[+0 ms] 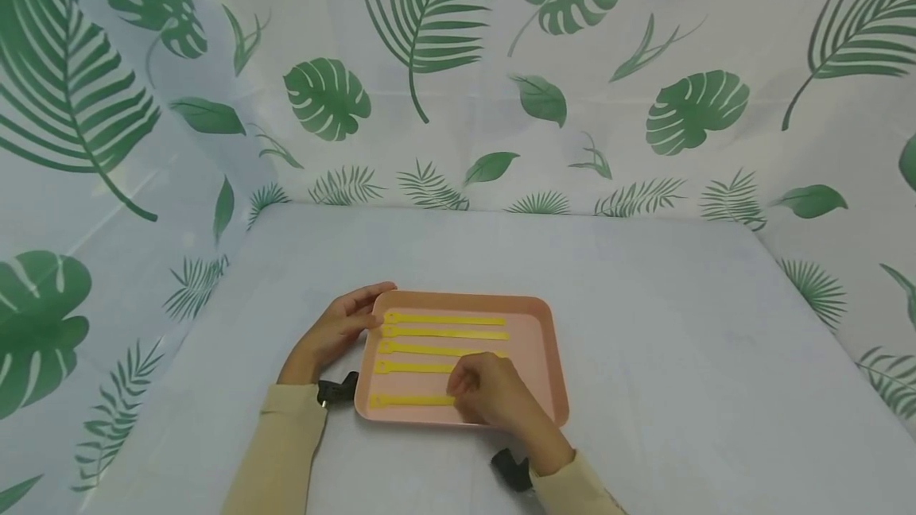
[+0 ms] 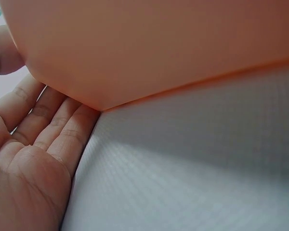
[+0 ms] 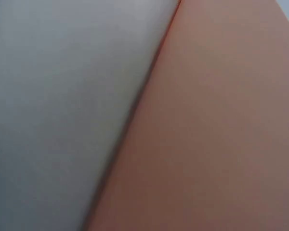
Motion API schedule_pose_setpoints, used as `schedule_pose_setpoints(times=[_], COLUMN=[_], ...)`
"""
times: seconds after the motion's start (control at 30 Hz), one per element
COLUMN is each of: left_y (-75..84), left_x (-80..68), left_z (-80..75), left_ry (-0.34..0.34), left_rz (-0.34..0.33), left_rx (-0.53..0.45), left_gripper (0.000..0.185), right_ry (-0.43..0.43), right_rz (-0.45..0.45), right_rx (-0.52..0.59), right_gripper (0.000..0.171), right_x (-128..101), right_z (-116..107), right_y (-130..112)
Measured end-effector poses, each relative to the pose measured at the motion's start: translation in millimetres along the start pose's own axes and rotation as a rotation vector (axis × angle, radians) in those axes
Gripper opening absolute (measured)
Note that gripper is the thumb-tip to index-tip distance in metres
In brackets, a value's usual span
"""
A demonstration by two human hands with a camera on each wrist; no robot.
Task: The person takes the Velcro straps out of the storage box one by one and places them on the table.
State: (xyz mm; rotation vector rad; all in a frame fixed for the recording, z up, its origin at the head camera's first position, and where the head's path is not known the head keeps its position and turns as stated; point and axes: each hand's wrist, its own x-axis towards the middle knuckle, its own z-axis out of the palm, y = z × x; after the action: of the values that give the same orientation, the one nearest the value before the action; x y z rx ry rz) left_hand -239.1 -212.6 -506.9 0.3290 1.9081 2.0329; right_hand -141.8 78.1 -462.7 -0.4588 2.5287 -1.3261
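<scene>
A pink tray (image 1: 533, 304) lies on the grey tabletop and holds several yellow strips in a row. My left hand (image 1: 342, 330) holds the tray's far left corner, thumb on the rim. In the left wrist view its fingers (image 2: 48, 130) lie under the tray's corner (image 2: 159, 43). My right hand (image 1: 459, 388) is over the tray's near side, fingers curled down on the right end of the nearest yellow strip (image 1: 411, 400). The hand hides that end and the end of the strip behind it (image 1: 411, 367). The right wrist view shows only the tray's side (image 3: 221, 134) and the tabletop (image 3: 62, 96).
The grey table (image 1: 680, 356) is backed and flanked by a white curtain with green leaves (image 1: 458, 86). Black wrist cameras sit at my left wrist (image 1: 336, 390) and right wrist (image 1: 511, 469). Beige sleeves cover both forearms.
</scene>
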Motion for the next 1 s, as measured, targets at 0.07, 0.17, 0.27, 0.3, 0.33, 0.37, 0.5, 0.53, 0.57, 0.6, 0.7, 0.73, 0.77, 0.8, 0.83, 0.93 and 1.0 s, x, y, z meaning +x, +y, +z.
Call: schedule_pose_setpoints(times=[0.07, 0.17, 0.27, 0.3, 0.33, 0.37, 0.5, 0.53, 0.57, 0.6, 0.7, 0.73, 0.77, 0.8, 0.83, 0.93, 1.0], left_y=[-0.1, 0.9, 1.6, 1.9, 1.9, 1.8, -0.5, -1.2, -1.9, -2.6, -3.5, -3.5, -3.5, -3.2, -2.9, -1.5, -0.8], left_x=[0.7, 0.6, 0.7, 0.6, 0.6, 0.5, -0.1, 0.5, 1.0, 1.3, 1.2, 0.9, 0.6, 0.2, -0.2, -1.3, -1.5], left_z=[0.2, 0.4, 0.8, 0.9, 1.0, 1.0, 0.3, 0.5, 0.6, 0.7, 0.7, 0.7, 0.8, 0.9, 1.0, 1.4, 1.5], left_ry=[-0.003, -0.003, -0.002, 0.000, 0.002, 0.005, 0.011, 0.010, 0.008, 0.005, -0.002, -0.006, -0.009, -0.012, -0.015, -0.015, -0.013], left_rz=[0.004, 0.007, 0.006, 0.004, 0.002, 0.000, -0.004, -0.004, -0.003, -0.001, 0.007, 0.009, 0.013, 0.015, 0.017, 0.020, 0.022], left_rx=[0.004, -0.002, -0.005, -0.006, -0.006, -0.005, 0.002, 0.003, 0.005, 0.006, 0.002, 0.000, -0.001, -0.002, -0.004, -0.002, -0.002], left_gripper=[0.071, 0.072, 0.072, 0.072, 0.072, 0.072, 0.071, 0.071, 0.071, 0.071, 0.071, 0.072, 0.072, 0.072, 0.072, 0.072, 0.073], right_ry=[-0.010, -0.002, 0.030, 0.042, 0.051, 0.062, 0.112, 0.125, 0.135, 0.143, 0.161, 0.170, 0.183, 0.202, 0.226, 0.311, 0.380], right_rz=[-0.003, -0.027, -0.098, -0.127, -0.154, -0.185, -0.259, -0.266, -0.271, -0.273, -0.273, -0.273, -0.276, -0.286, -0.299, -0.363, -0.410], right_rx=[-0.009, -0.048, -0.066, -0.061, -0.046, -0.029, 0.026, 0.039, 0.054, 0.071, 0.123, 0.138, 0.148, 0.151, 0.149, 0.138, 0.116], right_gripper=[0.026, 0.026, 0.024, 0.024, 0.024, 0.023, 0.018, 0.016, 0.015, 0.014, 0.015, 0.016, 0.017, 0.018, 0.019, 0.021, 0.023], right_x=[-1.2, -3.6, -5.9, -6.3, -6.6, -6.7, -6.4, -6.7, -7.2, -7.9, -11.7, -13.3, -14.8, -16.3, -17.8, -21.6, -23.7], right_z=[-2.1, -7.3, -14.9, -17.7, -20.4, -23.4, -33.0, -35.7, -38.2, -40.5, -46.7, -48.4, -49.9, -51.4, -52.6, -56.3, -59.4], right_y=[-2.3, -6.7, -9.4, -9.3, -8.9, -8.1, -3.9, -2.8, -1.7, -0.9, 1.3, 2.1, 2.8, 3.6, 4.5, 7.7, 9.9])
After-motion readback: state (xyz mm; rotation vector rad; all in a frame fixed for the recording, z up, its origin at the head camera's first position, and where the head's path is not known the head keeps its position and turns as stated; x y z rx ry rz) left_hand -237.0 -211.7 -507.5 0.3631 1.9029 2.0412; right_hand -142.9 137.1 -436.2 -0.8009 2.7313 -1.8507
